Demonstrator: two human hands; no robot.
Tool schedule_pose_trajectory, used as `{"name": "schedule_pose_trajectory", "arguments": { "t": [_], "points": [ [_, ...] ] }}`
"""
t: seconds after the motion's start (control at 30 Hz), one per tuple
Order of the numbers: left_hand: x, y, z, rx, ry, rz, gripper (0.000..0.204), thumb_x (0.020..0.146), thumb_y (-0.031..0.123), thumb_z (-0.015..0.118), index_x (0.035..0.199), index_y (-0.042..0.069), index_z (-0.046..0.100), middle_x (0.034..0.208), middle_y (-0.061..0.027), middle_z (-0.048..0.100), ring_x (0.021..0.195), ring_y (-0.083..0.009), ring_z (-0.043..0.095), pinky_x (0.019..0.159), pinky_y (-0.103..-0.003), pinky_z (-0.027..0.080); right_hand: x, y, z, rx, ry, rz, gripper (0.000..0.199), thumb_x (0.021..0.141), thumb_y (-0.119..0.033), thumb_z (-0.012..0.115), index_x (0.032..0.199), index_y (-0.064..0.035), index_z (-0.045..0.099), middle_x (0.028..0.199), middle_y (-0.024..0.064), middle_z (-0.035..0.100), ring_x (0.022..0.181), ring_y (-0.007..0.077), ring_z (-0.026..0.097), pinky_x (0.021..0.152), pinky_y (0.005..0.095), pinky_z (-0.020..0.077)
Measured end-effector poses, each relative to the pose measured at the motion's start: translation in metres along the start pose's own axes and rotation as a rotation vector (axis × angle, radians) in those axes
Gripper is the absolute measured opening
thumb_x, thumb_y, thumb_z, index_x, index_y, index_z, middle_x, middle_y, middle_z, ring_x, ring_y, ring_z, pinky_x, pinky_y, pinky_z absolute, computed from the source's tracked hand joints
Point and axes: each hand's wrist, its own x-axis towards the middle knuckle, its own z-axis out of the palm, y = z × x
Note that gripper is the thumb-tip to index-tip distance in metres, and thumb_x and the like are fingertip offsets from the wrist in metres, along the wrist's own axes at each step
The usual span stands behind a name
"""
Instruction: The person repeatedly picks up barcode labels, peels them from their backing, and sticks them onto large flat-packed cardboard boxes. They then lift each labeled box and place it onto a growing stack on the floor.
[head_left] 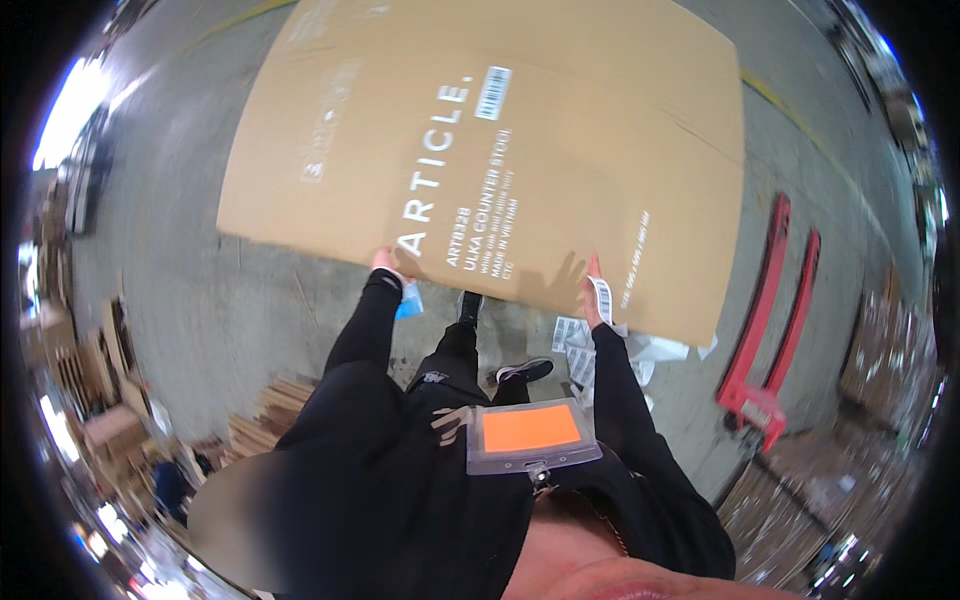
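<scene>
The large flat brown cardboard sheet (500, 150) hides most fingers of the left hand (383, 262) and right hand (593, 290), both gripping its near edge above the floor. A red pallet jack (770, 320) stands right.

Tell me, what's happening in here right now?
A person in black sleeves holds up a big flattened cardboard sheet by its lower edge, the left hand at one spot and the right hand further along. The right hand also pinches a white label strip. Below, on the concrete floor, lie white papers. A red pallet jack stands to the right, and an orange badge hangs at the person's chest.
</scene>
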Motion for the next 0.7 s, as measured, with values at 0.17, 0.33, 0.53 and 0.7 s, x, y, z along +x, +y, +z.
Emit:
{"name": "schedule_pose_trajectory", "arguments": {
  "t": [0.17,0.33,0.53,0.7],
  "points": [
    [0.006,-0.023,-0.054,0.127,0.177,0.088,0.057,0.083,0.066,0.053,0.113,0.018,0.053,0.094,-0.0058,0.062,0.075,-0.0238,0.061,0.06,-0.04,0.041,-0.029,-0.005,0.033,0.177,-0.153,0.316,0.092,0.085,-0.067,0.038,0.15,-0.0081,0.01,0.155,0.0152,0.018,0.143,0.0308,0.014,0.114,0.0432,0.0086],
    [0.011,-0.036,-0.048,-0.014,0.141,0.267,0.06,0.083,0.055,0.063,0.122,0.012,0.045,0.1,-0.0083,0.062,0.078,-0.0244,0.063,0.063,-0.041,0.047,-0.035,-0.005,0.019,0.263,-0.148,0.384,0.098,0.08,-0.076,0.033,0.151,-0.013,0.009,0.156,0.0127,0.015,0.144,0.0293,0.012,0.113,0.0483,0.0036],
    [0.016,-0.026,-0.038,-0.615,-0.208,0.403,0.046,0.09,0.033,0.063,0.123,0.006,0.046,0.114,-0.0144,0.058,0.092,-0.0338,0.062,0.078,-0.055,0.052,-0.029,-0.043,-0.032,0.427,-0.132,0.264,0.106,0.072,-0.086,0.028,0.152,-0.0188,0.008,0.157,0.0098,0.013,0.145,0.0275,0.009,0.111,0.0543,-0.0024],
    [-0.019,-0.146,-0.002,-0.718,-0.31,0.289,0.048,0.092,0.042,0.054,0.116,0.0,0.051,0.108,-0.0205,0.06,0.085,-0.0375,0.063,0.069,-0.056,0.054,-0.078,-0.117,-0.111,0.384,-0.226,0.198,0.111,0.067,-0.092,0.026,0.152,-0.0239,0.004,0.157,0.011,0.012,0.145,0.0283,0.006,0.109,0.06,-0.0066]
  ]
}}
